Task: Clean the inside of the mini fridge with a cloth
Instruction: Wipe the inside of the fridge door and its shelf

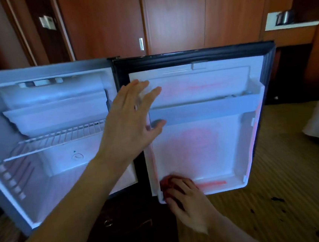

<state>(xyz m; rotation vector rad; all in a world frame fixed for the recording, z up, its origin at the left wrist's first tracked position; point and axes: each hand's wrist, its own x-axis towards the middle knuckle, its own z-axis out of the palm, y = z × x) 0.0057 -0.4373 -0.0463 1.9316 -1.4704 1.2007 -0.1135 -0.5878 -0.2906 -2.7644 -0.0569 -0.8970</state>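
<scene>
Head view: no legible writing.

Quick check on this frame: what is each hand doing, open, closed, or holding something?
Left hand: open, fingers spread, at the hinge edge of the fridge door.
Right hand: pressing a red cloth into the door's bottom corner, fingers curled over it.

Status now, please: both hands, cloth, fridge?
Left hand open, against door edge. Right hand presses red cloth at door's bottom corner. Nothing blocking.
</scene>
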